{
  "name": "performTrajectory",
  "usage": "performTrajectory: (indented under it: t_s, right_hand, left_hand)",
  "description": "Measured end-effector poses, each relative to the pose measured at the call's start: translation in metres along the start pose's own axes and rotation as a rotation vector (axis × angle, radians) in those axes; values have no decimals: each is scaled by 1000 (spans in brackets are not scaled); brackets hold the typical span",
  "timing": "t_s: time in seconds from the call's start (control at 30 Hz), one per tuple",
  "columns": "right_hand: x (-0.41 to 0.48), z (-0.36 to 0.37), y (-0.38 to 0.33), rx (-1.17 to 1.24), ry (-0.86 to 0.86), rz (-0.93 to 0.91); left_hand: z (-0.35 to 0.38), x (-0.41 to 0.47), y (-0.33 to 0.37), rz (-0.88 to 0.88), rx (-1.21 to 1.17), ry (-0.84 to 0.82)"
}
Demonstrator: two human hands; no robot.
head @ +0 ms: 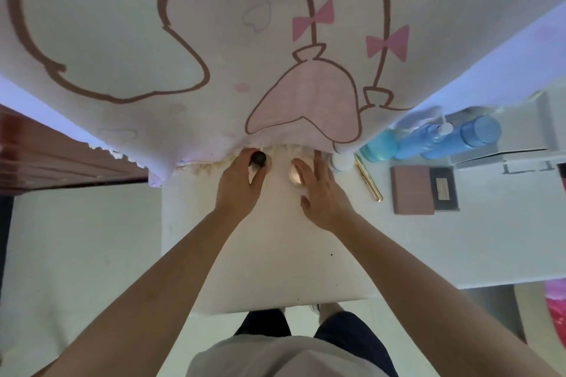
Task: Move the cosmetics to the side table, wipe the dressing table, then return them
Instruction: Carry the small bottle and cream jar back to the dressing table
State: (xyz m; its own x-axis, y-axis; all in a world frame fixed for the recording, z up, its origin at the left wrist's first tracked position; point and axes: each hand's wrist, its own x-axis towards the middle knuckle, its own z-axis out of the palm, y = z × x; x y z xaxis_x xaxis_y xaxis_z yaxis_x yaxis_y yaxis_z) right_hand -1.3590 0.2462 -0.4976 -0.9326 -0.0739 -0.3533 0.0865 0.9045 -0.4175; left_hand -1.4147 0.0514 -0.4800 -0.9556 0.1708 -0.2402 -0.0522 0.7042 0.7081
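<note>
- The left hand (242,184) grips a small dark-capped bottle (259,159) at the far edge of the white table (275,269), fingers wrapped round its body.
- The right hand (321,190) hovers with fingers spread wide over a pale rounded jar (294,174); contact is hard to judge.
- Both pieces look small, light, rigid and probably smooth, so a grip round the sides suits best.
- Blue bottles (428,141), a gold tube (369,180) and a brown palette (412,190) rest to the right.
</note>
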Motion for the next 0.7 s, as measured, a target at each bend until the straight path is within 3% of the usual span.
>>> performTrajectory:
  t_s: [0.13, 0.3, 0.43, 0.7]
  right_hand:
    - [-13, -18, -1, -89, -62, -30]
    - [-36, -38, 0, -95, 1, -113]
    - [-54, -39, -3, -142, 92, -250]
    - [-89, -15, -49, -255, -18, -568]
  left_hand:
    - [-8, -16, -8, 13, 318, -109]
    - [-26, -60, 0, 56, 538, 7]
    - [-40, -118, 13, -64, 661, 148]
    - [-38, -271, 12, -457, 679, 248]
